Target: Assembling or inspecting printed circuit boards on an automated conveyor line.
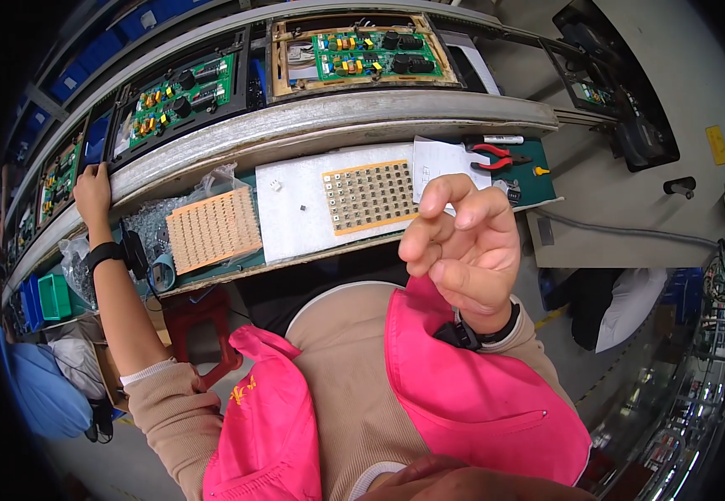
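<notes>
My left hand (93,196) reaches far left to the conveyor, its fingers curled at the near corner of a black carrier frame (117,150). A green circuit board (162,100) with yellow, blue and black components sits in that frame. My right hand (471,250) is raised in front of my chest, palm up, with the fingers bent and apart. I see nothing between them. Beyond it, on a white sheet (291,225), lies an orange-edged panel (371,196) with rows of small square parts. One small dark part (302,208) and a white piece (276,185) lie left of the panel.
A metal rail (337,113) runs between bench and conveyor. Another board in a wooden-edged frame (362,83) stands farther along. Left of the white sheet are a tan panel of pins (214,230) and plastic bags (149,225). Red-handled pliers (496,157) and a marker (503,140) lie right.
</notes>
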The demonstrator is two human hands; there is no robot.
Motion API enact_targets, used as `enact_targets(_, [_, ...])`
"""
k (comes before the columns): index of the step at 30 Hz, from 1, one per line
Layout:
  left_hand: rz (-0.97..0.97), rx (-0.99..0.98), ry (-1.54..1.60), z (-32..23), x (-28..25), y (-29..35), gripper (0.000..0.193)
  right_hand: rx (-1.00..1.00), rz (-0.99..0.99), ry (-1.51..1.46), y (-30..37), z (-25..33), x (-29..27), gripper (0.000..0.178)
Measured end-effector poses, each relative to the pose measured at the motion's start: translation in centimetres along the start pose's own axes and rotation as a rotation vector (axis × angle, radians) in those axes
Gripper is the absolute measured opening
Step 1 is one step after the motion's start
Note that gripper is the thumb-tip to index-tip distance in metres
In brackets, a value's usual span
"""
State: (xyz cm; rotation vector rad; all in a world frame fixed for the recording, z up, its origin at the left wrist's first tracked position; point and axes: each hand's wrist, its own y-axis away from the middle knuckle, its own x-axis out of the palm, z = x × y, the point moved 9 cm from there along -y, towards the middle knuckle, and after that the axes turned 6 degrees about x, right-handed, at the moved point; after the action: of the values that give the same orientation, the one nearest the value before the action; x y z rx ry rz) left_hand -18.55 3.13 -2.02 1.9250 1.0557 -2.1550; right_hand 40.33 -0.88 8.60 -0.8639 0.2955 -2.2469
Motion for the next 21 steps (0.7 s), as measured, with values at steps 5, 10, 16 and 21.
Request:
enact_targets(5, [-0.009, -0.001, 0.012, -0.18, -0.33, 0.12, 0.039, -0.006, 0.010, 0.063, -0.05, 0.00, -0.13, 0.039])
enact_targets(10, [0.000, -0.006, -0.004, -0.21, -0.48, 0.09, 0.039, -0.036, 0.036, 0.190, 0.16, 0.30, -0.13, 0.039])
enact_targets(16, [0.005, 0.005, 0.003, -0.16, -0.64, 0.07, 0.039, -0.007, 0.089, 0.340, 0.07, 0.11, 0.38, 0.039])
enact_targets(21, [-0.007, -0.005, 0.012, -0.62, -0.71, 0.13, 0.038, -0.008, -0.039, 0.304, -0.07, -0.36, 0.22, 0.044])
